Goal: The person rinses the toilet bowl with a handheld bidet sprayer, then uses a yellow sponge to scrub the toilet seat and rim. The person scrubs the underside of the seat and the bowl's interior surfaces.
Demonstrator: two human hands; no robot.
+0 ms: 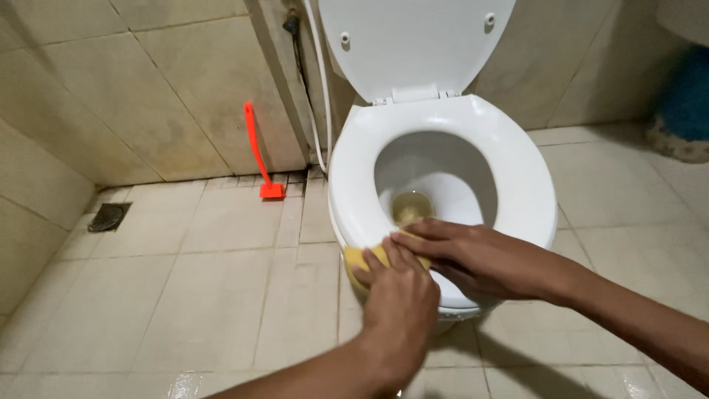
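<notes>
A white toilet (517,170) stands with its lid (413,44) raised and its seat down. A yellow sponge (357,260) lies on the front left part of the seat rim. My left hand (399,303) presses on the sponge from the near side, fingers flat over it. My right hand (473,258) reaches in from the right and lays its fingers across the sponge's far end. Both hands overlap at the sponge, hiding most of it. Yellowish water (411,207) shows in the bowl.
An orange brush (258,151) leans against the tiled wall left of the toilet. A white hose (319,89) hangs beside the tank. A floor drain (108,217) sits at the far left. A blue object (687,103) stands at the right edge.
</notes>
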